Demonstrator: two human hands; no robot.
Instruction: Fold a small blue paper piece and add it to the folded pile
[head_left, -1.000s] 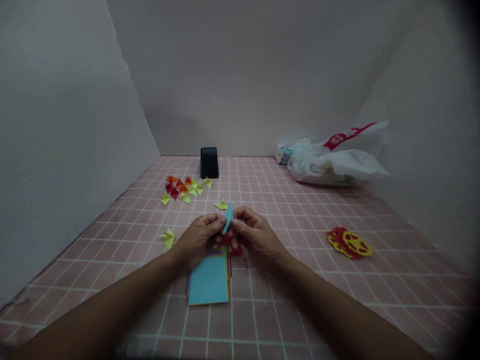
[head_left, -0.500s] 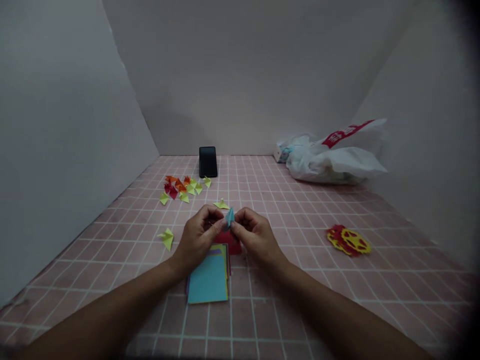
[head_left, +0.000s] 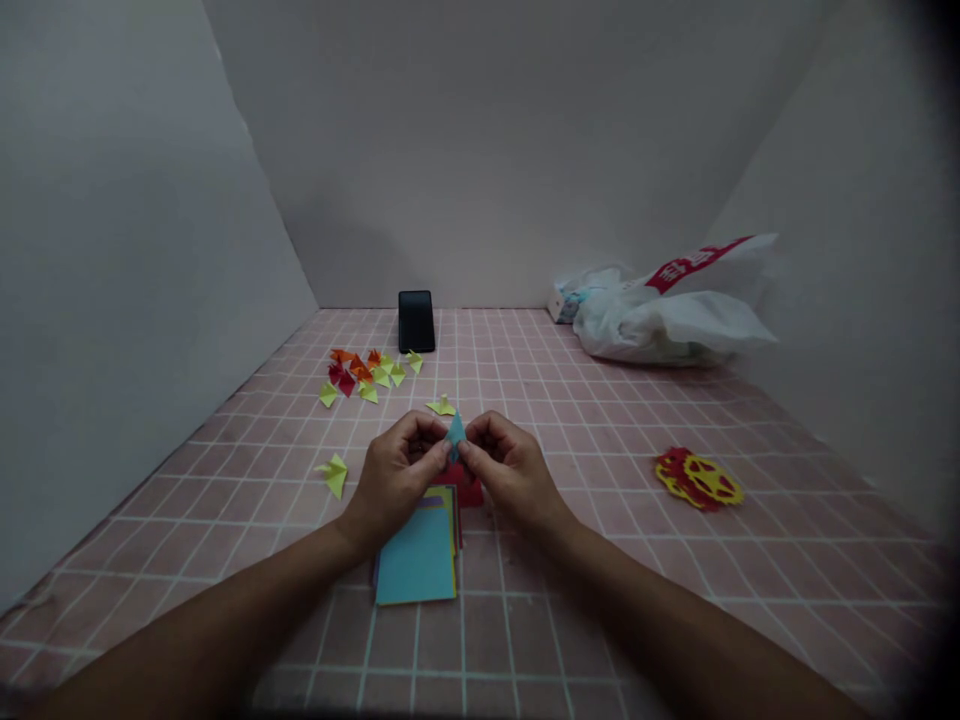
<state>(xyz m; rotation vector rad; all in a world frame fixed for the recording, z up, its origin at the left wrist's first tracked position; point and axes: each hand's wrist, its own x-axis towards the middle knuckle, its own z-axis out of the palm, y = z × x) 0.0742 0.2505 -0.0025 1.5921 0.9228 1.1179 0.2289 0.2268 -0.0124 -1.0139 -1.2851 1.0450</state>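
A small folded piece of blue paper [head_left: 456, 432], pointed at the top, is pinched between my two hands. My left hand [head_left: 401, 475] grips its left side with thumb and fingers. From the other side, my right hand [head_left: 514, 475] holds it the same way, its thumb on the front. Below the hands lies a stack of coloured paper squares [head_left: 416, 560] with a blue sheet on top, partly under my left hand. A red item [head_left: 469, 490] shows behind the stack, partly hidden by the hands.
Small yellow, orange and red folded paper pieces [head_left: 361, 372] lie in a cluster at the left. Single yellow ones lie nearer [head_left: 334, 475]. A black phone [head_left: 416, 322] stands at the back, a white plastic bag [head_left: 667, 320] back right. Red and yellow cut-out discs [head_left: 699, 480] lie right.
The blue folded paper has turned in my fingers, so a flatter, broader face with its point up now shows. Both hands stay in nearly the same place.
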